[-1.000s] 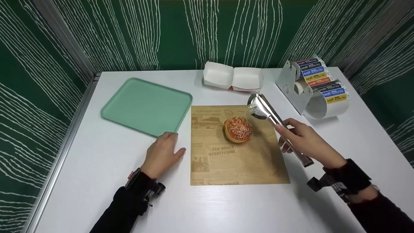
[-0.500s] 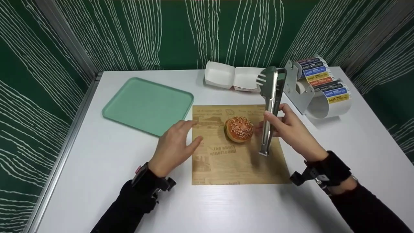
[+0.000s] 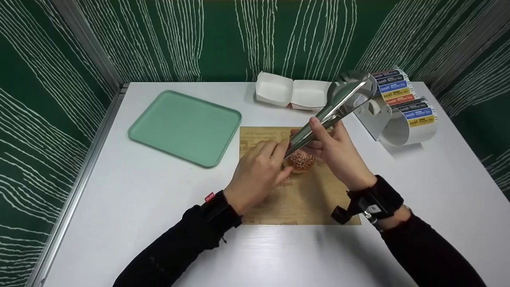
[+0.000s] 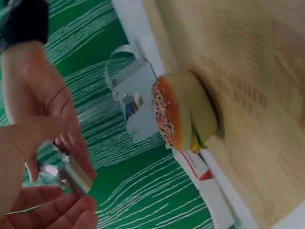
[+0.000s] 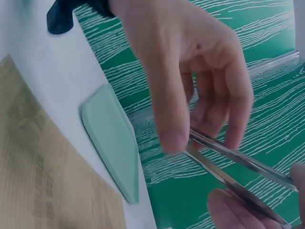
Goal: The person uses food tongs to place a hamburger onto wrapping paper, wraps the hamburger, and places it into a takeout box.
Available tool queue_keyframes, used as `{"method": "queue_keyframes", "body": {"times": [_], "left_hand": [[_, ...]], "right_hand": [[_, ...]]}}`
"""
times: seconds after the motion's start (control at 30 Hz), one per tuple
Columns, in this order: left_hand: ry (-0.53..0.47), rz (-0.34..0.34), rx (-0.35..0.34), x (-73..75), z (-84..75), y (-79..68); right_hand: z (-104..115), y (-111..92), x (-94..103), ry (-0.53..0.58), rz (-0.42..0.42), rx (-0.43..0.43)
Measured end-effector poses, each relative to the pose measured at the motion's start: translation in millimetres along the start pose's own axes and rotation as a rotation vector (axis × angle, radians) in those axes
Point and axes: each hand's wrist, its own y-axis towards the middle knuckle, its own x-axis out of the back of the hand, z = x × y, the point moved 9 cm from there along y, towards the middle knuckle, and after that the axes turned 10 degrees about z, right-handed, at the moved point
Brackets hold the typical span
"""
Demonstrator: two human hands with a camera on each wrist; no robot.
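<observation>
Both my hands hold a pair of steel tongs [image 3: 342,104] slantwise above a sesame-topped burger [image 3: 301,162]. My left hand [image 3: 259,171] pinches the near handle end between thumb and fingers, as the right wrist view also shows. Further up the handles, my right hand [image 3: 342,159] grips with its thumb on top. The slotted serving heads point away to the upper right, and the two arms [image 5: 238,156] stand slightly apart. In the left wrist view the burger [image 4: 190,105] sits on brown printed paper [image 4: 248,71], with green filling at its side. The left hand partly covers the burger in the head view.
A green tray [image 3: 187,127] lies left of the paper. At the back stands an unfolded white paper box [image 3: 275,89], and to its right a metal label dispenser [image 3: 372,123] with coloured label strips. The tongs' heads overlap the dispenser in the head view.
My left hand has moved from beside the tray to the tongs' handle end and taken hold of it. My right hand has carried the tongs leftward and turned them over the burger.
</observation>
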Motion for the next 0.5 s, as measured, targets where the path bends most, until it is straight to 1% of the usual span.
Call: {"method": "queue_keyframes", "body": {"times": [0.17, 0.27, 0.37, 0.43, 0.5], "left_hand": [[0.219, -0.161, -0.028, 5.5, -5.2, 4.6], [0.318, -0.222, -0.060, 6.6, -9.4, 2.9], [0.369, -0.251, -0.092, 7.5, -11.6, -0.3], [0.373, -0.250, -0.106, 8.8, -10.5, -1.6], [0.366, -0.232, -0.105, 10.4, -6.6, -1.1]], "right_hand": [[1, 3, -2.4, 0.042, -0.013, 0.043], [-2, 3, -3.5, 0.068, -0.012, 0.051], [-8, 2, -5.9, 0.106, 0.002, 0.036], [-11, 2, -7.6, 0.124, 0.017, 0.030], [-12, 3, -8.0, 0.130, 0.031, 0.032]]}}
